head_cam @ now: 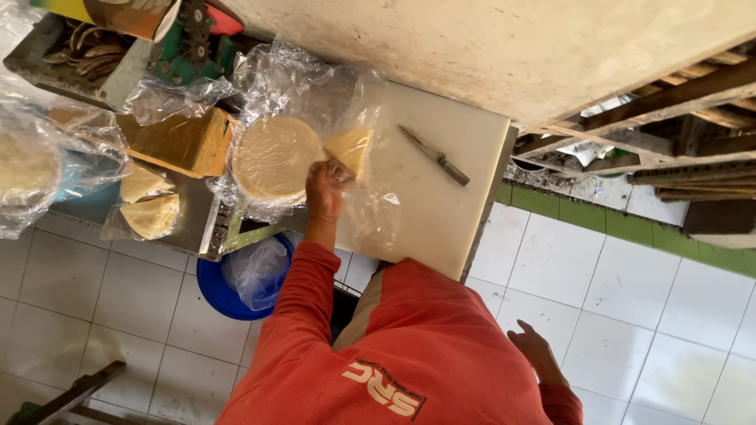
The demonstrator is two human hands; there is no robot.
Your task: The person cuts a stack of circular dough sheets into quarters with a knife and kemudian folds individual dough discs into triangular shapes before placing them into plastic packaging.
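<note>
Item: my left hand (325, 191), fingers pinching a pale yellow wedge-shaped wafer piece (349, 149) beside the round pale wafer stack (276, 157); I'd grip gently; right hand (534, 346) hanging loosely spread.

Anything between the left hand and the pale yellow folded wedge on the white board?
Nothing solid. The left hand is already at the lower edge of the pale yellow folded wedge. Crinkled clear plastic film lies around both; whether a layer sits between fingers and wedge cannot be told.
</note>
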